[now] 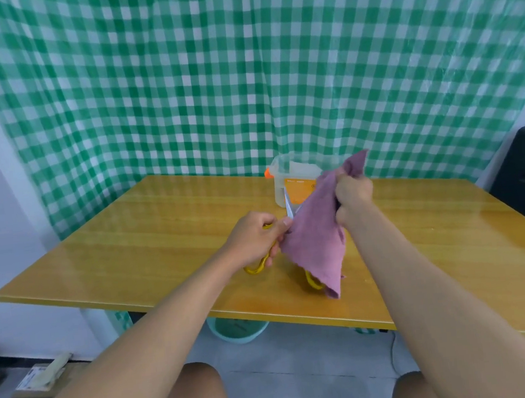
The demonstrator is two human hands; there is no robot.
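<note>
Mid-frame, our left hand [255,235] grips the scissors [257,267] by their yellow handles. Our right hand [353,200] clenches the top corner of the cloth [314,238], which drapes over the blades. It looks light and limp, so we should hold it taut near the blades.

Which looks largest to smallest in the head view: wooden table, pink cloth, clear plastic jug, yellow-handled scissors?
1. wooden table
2. pink cloth
3. clear plastic jug and yellow-handled scissors: unsure, both partly hidden.
</note>
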